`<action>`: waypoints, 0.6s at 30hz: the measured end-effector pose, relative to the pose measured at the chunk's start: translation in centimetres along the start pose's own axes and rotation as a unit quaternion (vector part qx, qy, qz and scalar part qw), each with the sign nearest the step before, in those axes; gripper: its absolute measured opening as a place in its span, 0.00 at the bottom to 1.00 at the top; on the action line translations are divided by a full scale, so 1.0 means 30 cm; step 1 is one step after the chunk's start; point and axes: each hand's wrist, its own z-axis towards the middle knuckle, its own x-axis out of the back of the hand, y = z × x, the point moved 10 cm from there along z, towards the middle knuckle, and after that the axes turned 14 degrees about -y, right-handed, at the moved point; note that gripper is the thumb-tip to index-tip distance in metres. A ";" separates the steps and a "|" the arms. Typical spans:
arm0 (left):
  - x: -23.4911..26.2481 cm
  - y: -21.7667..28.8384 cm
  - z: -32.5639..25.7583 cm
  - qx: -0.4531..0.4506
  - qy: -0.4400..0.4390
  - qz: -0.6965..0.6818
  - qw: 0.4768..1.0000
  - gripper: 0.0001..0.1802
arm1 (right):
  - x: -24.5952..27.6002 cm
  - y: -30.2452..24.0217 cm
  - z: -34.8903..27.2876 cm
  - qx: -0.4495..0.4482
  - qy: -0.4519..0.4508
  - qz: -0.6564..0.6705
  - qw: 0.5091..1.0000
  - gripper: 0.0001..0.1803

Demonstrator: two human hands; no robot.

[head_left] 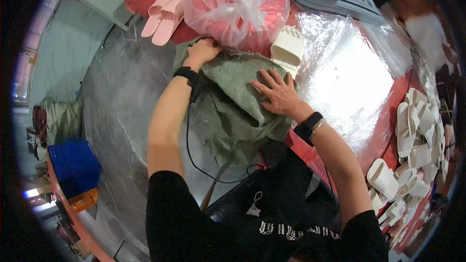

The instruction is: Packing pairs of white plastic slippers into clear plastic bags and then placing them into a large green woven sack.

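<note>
A green woven sack [238,75] lies crumpled in front of me, its lower folds hanging toward my lap. My left hand [204,51] is closed on the sack's far left edge, fingers curled and partly hidden. Spread flat over the sack's right side is my right hand [279,94], fingers apart, holding nothing. Just beyond the sack sits a clear plastic bag [238,7] with pink-red contents, knotted on top. A cream slide slipper [287,48] stands by the sack's far right corner, close to my right fingers.
Pink slippers [164,17] lie at the far left of the bag. Shiny clear plastic film [340,77] covers the red table on the right. Many cream slippers [412,121] are heaped at the right edge. A blue bin [75,167] stands at lower left on the grey floor [121,92].
</note>
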 end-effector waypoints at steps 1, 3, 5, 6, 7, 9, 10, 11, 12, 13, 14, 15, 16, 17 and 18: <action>-0.010 -0.014 0.023 -0.086 -0.079 -0.022 0.993 0.25 | 0.014 -0.027 0.018 -0.001 0.003 -0.020 1.000 0.34; -0.016 0.036 0.017 -0.119 -0.212 -0.062 0.968 0.27 | 0.013 -0.017 0.036 -0.011 0.006 -0.006 1.000 0.32; 0.103 0.177 -0.074 -0.139 -0.229 -0.184 0.946 0.23 | 0.008 0.038 0.042 -0.033 0.025 -0.016 0.999 0.29; 0.185 0.228 -0.115 -0.180 -0.174 -0.270 0.930 0.20 | 0.008 0.047 0.050 -0.039 0.028 -0.015 0.999 0.28; 0.305 0.298 -0.172 -0.221 -0.035 -0.227 0.948 0.20 | -0.003 0.054 0.061 -0.047 0.022 -0.021 0.998 0.27; 0.438 0.415 -0.275 -0.358 0.214 -0.057 0.907 0.28 | -0.015 0.044 0.085 -0.054 0.022 -0.025 0.998 0.26; 0.422 0.419 -0.252 -0.357 0.213 -0.053 0.908 0.28 | -0.008 0.024 0.084 -0.051 0.047 -0.021 0.997 0.26; 0.364 0.425 -0.189 -0.316 0.152 -0.010 0.936 0.30 | -0.003 0.009 0.083 -0.049 0.070 -0.016 0.996 0.26; 0.310 0.446 -0.143 -0.277 0.088 0.031 0.956 0.33 | -0.003 0.014 0.081 -0.054 0.069 -0.014 0.996 0.26; 0.293 0.473 -0.133 -0.281 0.083 0.031 0.956 0.33 | -0.008 0.026 0.084 -0.062 0.060 -0.007 0.996 0.26; 0.292 0.489 -0.128 -0.264 0.116 0.051 0.956 0.33 | -0.017 0.039 0.087 -0.071 0.050 0.001 0.996 0.26; 0.300 0.505 -0.125 -0.249 0.149 0.073 0.954 0.33 | -0.021 0.054 0.093 -0.078 0.049 0.005 0.996 0.26; 0.291 0.527 -0.116 -0.256 0.144 0.074 0.953 0.33 | -0.020 0.063 0.099 -0.078 0.058 0.005 0.995 0.27; 0.265 0.533 -0.083 -0.240 0.097 0.047 0.965 0.30 | -0.021 0.071 0.097 -0.078 0.067 0.005 0.995 0.27; 0.240 0.522 -0.048 -0.218 0.052 0.021 0.974 0.28 | -0.027 0.072 0.104 -0.080 0.065 0.009 0.995 0.27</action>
